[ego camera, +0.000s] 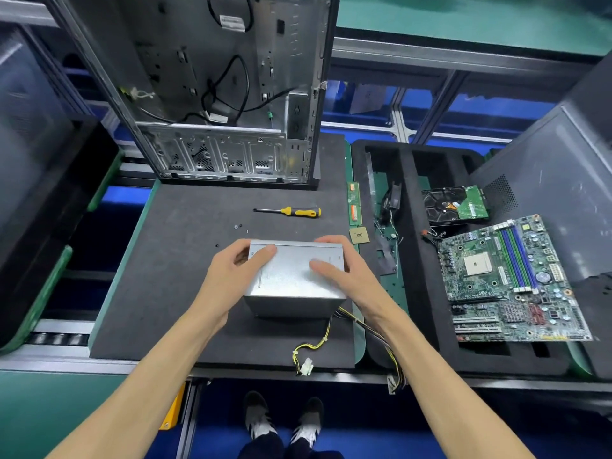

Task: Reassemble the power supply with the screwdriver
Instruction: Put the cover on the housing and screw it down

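Both hands clasp the grey sheet-metal power supply box (294, 276) on the black foam mat (185, 260): left hand (236, 270) on its left side, right hand (341, 270) on its right (cover seating, seemingly). Next, take the yellow-and-black-handled screwdriver (291, 212) lying beyond, plus the small loose screws (237, 226)

Power supply (291, 276): bare sheet metal, grey, dull satin sheen, faintly mottled; top face smooth.
Foam mat (185, 260) under it: black, matt, fine-grained, dust-flecked.
Screwdriver (291, 212), beyond the power supply: dark metal shaft, yellow-and-black handle, looks like plastic or rubber, slight gloss.
Computer case (212, 94), further beyond: unpainted stamped metal, shiny at the perforated lower panel.
Motherboard (510, 279), right of the power supply: green circuit board, glossy plastic slots.
Wires (318, 342) from the power supply: yellow and black plastic sheathing.
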A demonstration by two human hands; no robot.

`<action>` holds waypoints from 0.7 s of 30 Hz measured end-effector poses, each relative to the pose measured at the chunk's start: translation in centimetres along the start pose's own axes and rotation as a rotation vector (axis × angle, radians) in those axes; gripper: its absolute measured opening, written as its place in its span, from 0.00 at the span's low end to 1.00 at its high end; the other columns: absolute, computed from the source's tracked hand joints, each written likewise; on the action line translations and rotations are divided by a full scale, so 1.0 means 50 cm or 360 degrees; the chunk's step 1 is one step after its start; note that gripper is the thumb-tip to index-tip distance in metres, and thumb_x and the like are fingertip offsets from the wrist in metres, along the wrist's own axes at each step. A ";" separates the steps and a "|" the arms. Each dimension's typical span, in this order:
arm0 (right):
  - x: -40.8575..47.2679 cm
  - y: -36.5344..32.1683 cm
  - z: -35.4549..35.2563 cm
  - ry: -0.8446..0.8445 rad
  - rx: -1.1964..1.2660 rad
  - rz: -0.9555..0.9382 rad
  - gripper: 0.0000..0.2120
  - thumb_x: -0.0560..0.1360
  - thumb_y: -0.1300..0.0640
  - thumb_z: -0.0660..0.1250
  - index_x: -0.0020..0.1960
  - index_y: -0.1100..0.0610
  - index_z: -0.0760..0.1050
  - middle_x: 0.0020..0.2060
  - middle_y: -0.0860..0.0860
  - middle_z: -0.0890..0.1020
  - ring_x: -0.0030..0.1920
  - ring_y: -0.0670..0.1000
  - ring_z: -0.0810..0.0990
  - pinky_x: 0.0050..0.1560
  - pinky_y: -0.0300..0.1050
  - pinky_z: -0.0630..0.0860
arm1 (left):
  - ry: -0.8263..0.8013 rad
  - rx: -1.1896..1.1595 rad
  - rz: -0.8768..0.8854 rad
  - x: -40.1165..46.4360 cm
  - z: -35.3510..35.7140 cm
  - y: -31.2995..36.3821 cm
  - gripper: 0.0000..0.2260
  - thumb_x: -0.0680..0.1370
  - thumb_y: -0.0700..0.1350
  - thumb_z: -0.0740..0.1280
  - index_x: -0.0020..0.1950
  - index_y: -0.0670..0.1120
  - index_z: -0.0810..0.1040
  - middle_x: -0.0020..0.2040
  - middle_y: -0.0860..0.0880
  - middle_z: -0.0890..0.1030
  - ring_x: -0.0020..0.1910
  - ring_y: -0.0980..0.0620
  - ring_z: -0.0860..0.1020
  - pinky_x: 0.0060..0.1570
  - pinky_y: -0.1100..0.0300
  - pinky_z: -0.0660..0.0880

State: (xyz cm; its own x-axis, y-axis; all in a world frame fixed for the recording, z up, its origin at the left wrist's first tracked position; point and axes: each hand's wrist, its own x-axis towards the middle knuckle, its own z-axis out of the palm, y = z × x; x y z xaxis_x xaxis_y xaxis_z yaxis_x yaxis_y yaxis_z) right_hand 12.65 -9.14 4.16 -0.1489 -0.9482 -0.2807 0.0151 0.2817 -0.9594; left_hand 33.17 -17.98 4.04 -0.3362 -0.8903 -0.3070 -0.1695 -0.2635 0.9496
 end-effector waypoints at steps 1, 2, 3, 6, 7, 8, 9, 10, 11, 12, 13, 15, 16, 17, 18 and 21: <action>-0.007 -0.002 -0.005 -0.0061 -0.0121 -0.0029 0.31 0.65 0.40 0.77 0.65 0.43 0.71 0.56 0.43 0.80 0.53 0.39 0.80 0.50 0.31 0.74 | 0.0001 0.0012 0.0004 0.001 -0.001 -0.001 0.06 0.78 0.53 0.73 0.52 0.54 0.84 0.50 0.56 0.86 0.50 0.58 0.84 0.47 0.63 0.76; -0.013 -0.008 -0.011 -0.0099 -0.0299 -0.0081 0.38 0.63 0.39 0.78 0.69 0.43 0.68 0.61 0.43 0.76 0.58 0.37 0.76 0.55 0.30 0.72 | 0.0004 0.0021 0.0003 0.001 -0.001 0.000 0.07 0.77 0.53 0.72 0.53 0.54 0.84 0.50 0.57 0.86 0.50 0.58 0.84 0.46 0.64 0.76; -0.017 -0.017 -0.018 -0.0128 -0.0525 -0.0162 0.44 0.62 0.37 0.78 0.73 0.43 0.65 0.65 0.42 0.72 0.64 0.37 0.72 0.60 0.30 0.68 | 0.0002 0.0025 0.0000 0.002 -0.002 -0.001 0.07 0.77 0.53 0.73 0.53 0.53 0.84 0.50 0.57 0.86 0.49 0.59 0.84 0.44 0.66 0.76; -0.013 -0.062 -0.029 -0.0208 -0.1347 -0.0513 0.54 0.62 0.28 0.73 0.80 0.49 0.59 0.68 0.44 0.67 0.71 0.45 0.63 0.73 0.41 0.60 | -0.0012 -0.0001 -0.0025 0.002 -0.002 0.001 0.08 0.77 0.54 0.73 0.53 0.53 0.84 0.49 0.56 0.87 0.45 0.61 0.84 0.37 0.71 0.76; -0.006 -0.079 -0.020 -0.0246 -0.1589 -0.0552 0.57 0.62 0.25 0.71 0.81 0.52 0.57 0.68 0.47 0.68 0.70 0.48 0.62 0.75 0.45 0.58 | -0.0015 -0.0004 -0.0027 0.003 -0.003 -0.002 0.08 0.76 0.54 0.73 0.52 0.53 0.85 0.49 0.56 0.87 0.45 0.61 0.84 0.36 0.71 0.75; 0.004 -0.093 -0.003 -0.0299 -0.1821 -0.0537 0.58 0.62 0.25 0.70 0.81 0.54 0.56 0.69 0.49 0.69 0.70 0.50 0.62 0.76 0.48 0.57 | -0.0013 0.0010 -0.0021 0.003 -0.004 -0.002 0.08 0.76 0.55 0.73 0.52 0.54 0.85 0.48 0.56 0.87 0.44 0.60 0.84 0.36 0.71 0.75; 0.013 -0.101 0.019 -0.0347 -0.2033 -0.0498 0.59 0.62 0.25 0.70 0.81 0.56 0.54 0.69 0.51 0.69 0.70 0.52 0.63 0.76 0.50 0.56 | -0.0009 0.0047 -0.0021 0.005 -0.005 -0.006 0.09 0.77 0.56 0.72 0.52 0.54 0.85 0.48 0.56 0.86 0.44 0.61 0.83 0.36 0.70 0.75; 0.021 -0.103 0.043 -0.0367 -0.2199 -0.0461 0.58 0.64 0.26 0.71 0.81 0.57 0.55 0.69 0.52 0.69 0.70 0.55 0.65 0.75 0.51 0.58 | -0.0011 0.0082 -0.0038 0.005 -0.007 -0.007 0.10 0.78 0.59 0.70 0.52 0.55 0.85 0.48 0.57 0.86 0.44 0.61 0.83 0.39 0.68 0.75; 0.027 -0.103 0.061 -0.0353 -0.2307 -0.0444 0.55 0.65 0.29 0.73 0.79 0.58 0.57 0.68 0.53 0.70 0.69 0.56 0.67 0.73 0.52 0.60 | -0.0033 0.0051 -0.0094 0.008 -0.012 -0.011 0.14 0.79 0.61 0.66 0.53 0.55 0.85 0.49 0.58 0.86 0.46 0.62 0.83 0.43 0.65 0.75; 0.031 -0.103 0.071 -0.0321 -0.2347 -0.0444 0.51 0.65 0.32 0.74 0.77 0.58 0.59 0.67 0.53 0.71 0.67 0.56 0.69 0.70 0.52 0.63 | -0.0074 -0.0086 -0.0187 0.011 -0.022 -0.017 0.18 0.81 0.63 0.62 0.56 0.54 0.84 0.53 0.58 0.86 0.51 0.61 0.83 0.49 0.61 0.75; 0.034 -0.102 0.073 -0.0283 -0.2326 -0.0454 0.49 0.65 0.33 0.75 0.76 0.57 0.61 0.66 0.53 0.71 0.65 0.56 0.70 0.67 0.51 0.65 | -0.0108 -0.0286 -0.0271 0.016 -0.035 -0.028 0.22 0.82 0.64 0.58 0.61 0.52 0.83 0.58 0.55 0.85 0.58 0.59 0.82 0.56 0.57 0.75; 0.032 -0.098 0.065 -0.0256 -0.2236 -0.0483 0.47 0.65 0.34 0.75 0.75 0.55 0.62 0.66 0.51 0.72 0.64 0.56 0.71 0.67 0.51 0.66 | -0.0077 -0.0573 -0.0343 0.019 -0.068 -0.055 0.25 0.84 0.62 0.53 0.67 0.47 0.78 0.63 0.51 0.83 0.66 0.54 0.79 0.65 0.51 0.73; 0.030 -0.097 0.060 -0.0256 -0.2209 -0.0493 0.48 0.65 0.34 0.75 0.75 0.54 0.62 0.66 0.51 0.72 0.64 0.56 0.71 0.67 0.51 0.66 | -0.0042 -0.0630 -0.0356 0.016 -0.082 -0.068 0.24 0.85 0.61 0.53 0.68 0.46 0.77 0.64 0.50 0.83 0.67 0.52 0.78 0.68 0.49 0.72; 0.029 -0.097 0.055 -0.0253 -0.2195 -0.0495 0.48 0.64 0.33 0.75 0.76 0.54 0.62 0.67 0.50 0.72 0.64 0.55 0.71 0.68 0.51 0.66 | -0.0019 -0.0657 -0.0369 0.012 -0.093 -0.084 0.24 0.85 0.60 0.53 0.68 0.46 0.76 0.63 0.49 0.83 0.68 0.51 0.77 0.69 0.48 0.70; 0.029 -0.097 0.050 -0.0242 -0.2178 -0.0493 0.48 0.64 0.32 0.75 0.76 0.53 0.62 0.66 0.49 0.73 0.64 0.55 0.71 0.67 0.52 0.67 | -0.0006 -0.0684 -0.0386 0.007 -0.100 -0.096 0.23 0.85 0.59 0.53 0.68 0.46 0.76 0.63 0.49 0.83 0.69 0.50 0.77 0.70 0.48 0.70; 0.030 -0.112 0.027 -0.0096 -0.1938 -0.0401 0.44 0.61 0.27 0.73 0.70 0.47 0.69 0.62 0.44 0.77 0.60 0.50 0.76 0.57 0.50 0.73 | 0.0036 -0.0706 -0.0417 -0.006 -0.110 -0.117 0.22 0.85 0.59 0.54 0.67 0.47 0.77 0.62 0.47 0.84 0.69 0.49 0.77 0.69 0.47 0.71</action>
State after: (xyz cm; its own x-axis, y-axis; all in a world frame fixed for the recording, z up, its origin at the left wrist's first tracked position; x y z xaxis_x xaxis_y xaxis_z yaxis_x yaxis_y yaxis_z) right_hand 13.67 -12.34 9.10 0.0314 -0.9917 -0.1244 -0.9380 0.0138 -0.3463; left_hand 39.37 -18.21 -1.06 -0.3139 -0.7799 -0.5416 0.1658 -0.6066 0.7775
